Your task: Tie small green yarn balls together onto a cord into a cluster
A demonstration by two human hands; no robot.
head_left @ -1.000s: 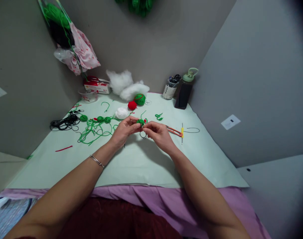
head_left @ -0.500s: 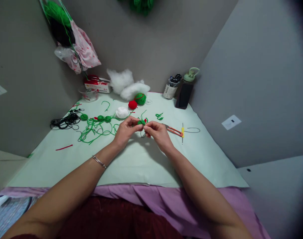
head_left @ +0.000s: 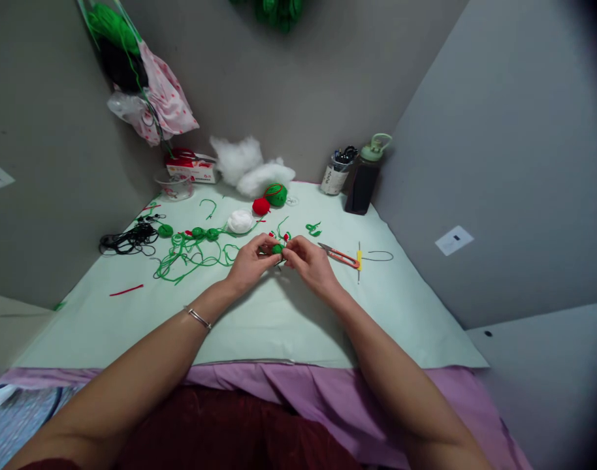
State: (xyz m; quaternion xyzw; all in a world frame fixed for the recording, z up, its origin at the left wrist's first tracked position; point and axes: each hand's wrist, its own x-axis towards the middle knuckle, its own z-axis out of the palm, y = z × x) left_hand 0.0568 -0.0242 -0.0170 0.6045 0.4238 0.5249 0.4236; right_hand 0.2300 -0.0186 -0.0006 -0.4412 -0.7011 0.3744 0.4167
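Observation:
Above the middle of the table my left hand (head_left: 251, 266) pinches a small round green crochet piece (head_left: 277, 249) between thumb and fingers. My right hand (head_left: 309, 261) closes on the piece's right side, its fingertips pressed together and partly hiding it. A bit of dark yarn hangs under the fingers. Just beyond the fingertips are small red-and-white bits (head_left: 287, 237) with a green strand; whether they join the piece I cannot tell. Right of my right hand lie orange thread snips (head_left: 340, 255) and a yellow-gripped crochet hook (head_left: 360, 261).
Tangled green yarn (head_left: 195, 258) and black yarn (head_left: 132, 238) spread at left. White yarn (head_left: 240, 221), a red ball (head_left: 260, 206) and a green ball (head_left: 276, 194) sit before white stuffing (head_left: 266, 176). A dark bottle (head_left: 364, 186) and a pen holder (head_left: 333, 179) stand back right.
The green piece has been turned and sits slightly lower, showing a rounder side. My fingers have shifted around it, and the dark loop beneath shows less.

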